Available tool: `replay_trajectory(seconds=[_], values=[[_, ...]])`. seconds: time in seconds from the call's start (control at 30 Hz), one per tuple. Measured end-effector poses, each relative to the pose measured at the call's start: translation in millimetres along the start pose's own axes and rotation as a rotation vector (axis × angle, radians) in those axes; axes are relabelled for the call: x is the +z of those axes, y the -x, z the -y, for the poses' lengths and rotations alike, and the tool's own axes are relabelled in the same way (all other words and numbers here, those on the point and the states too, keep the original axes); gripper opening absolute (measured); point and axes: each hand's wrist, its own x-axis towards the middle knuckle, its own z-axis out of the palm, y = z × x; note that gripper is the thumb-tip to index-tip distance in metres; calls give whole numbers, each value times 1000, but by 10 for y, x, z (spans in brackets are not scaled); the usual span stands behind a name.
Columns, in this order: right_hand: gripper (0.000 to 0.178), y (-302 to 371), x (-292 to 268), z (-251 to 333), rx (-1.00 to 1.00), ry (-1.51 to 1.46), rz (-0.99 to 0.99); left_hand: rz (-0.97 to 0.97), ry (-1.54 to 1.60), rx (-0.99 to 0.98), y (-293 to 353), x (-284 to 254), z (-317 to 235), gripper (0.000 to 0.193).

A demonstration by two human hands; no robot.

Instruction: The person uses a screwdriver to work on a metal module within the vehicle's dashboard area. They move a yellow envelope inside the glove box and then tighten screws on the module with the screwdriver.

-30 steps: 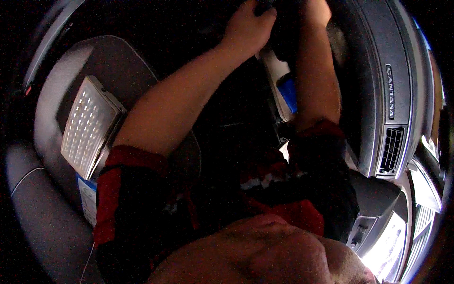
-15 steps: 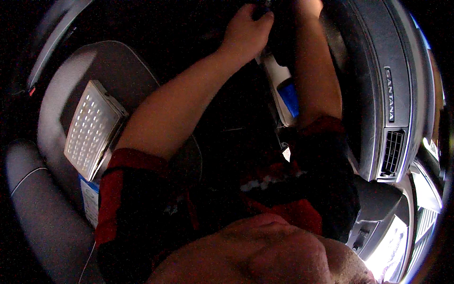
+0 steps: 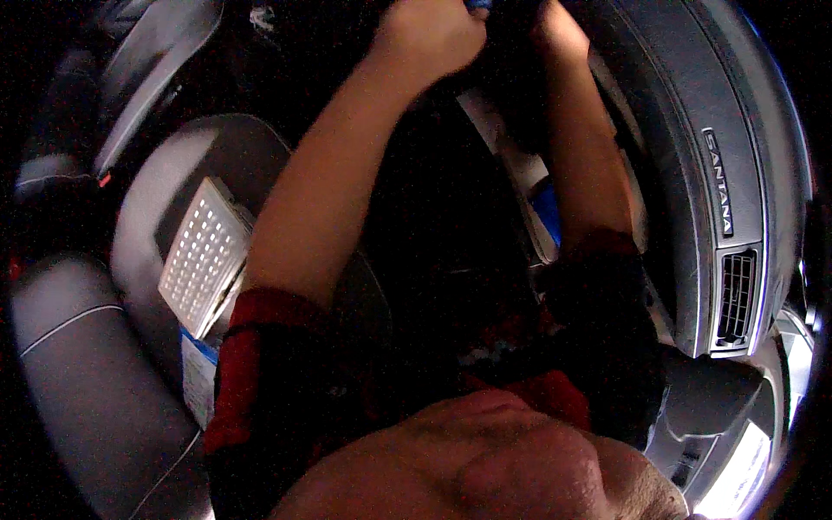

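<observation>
My left hand (image 3: 431, 36) is closed at the top edge of the view. A small blue bit (image 3: 477, 4) shows at its fingers; the rest of that thing is cut off or lost in the dark. To its right, my right hand (image 3: 559, 33) reaches up beside the dashboard (image 3: 680, 130), brightly lit at the wrist. Its fingers are hidden, so I cannot tell what they touch. Beneath my right forearm a blue object (image 3: 545, 211) lies in or against a pale, long trim piece (image 3: 518, 169).
This is a car interior. A lit panel with rows of small lights (image 3: 204, 260) rests on the grey seat (image 3: 143, 195), left of my left arm, with a blue-and-white packet (image 3: 199, 377) below it. An air vent (image 3: 737, 299) and a door (image 3: 719, 407) are at right.
My left hand has shifted up and left, further out of view. The view has turned, so the seat, lit panel and vent sit lower and further right.
</observation>
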Motion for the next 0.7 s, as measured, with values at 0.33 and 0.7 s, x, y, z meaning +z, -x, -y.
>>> replay_trajectory(seconds=[0.33,0.7], values=[[16,26,-265,698,167,-1412,-92,72,237,-174,-41,338,534,41],[12,19,-333,915,468,-2037,81,0,214,-139,46,387,560,41]])
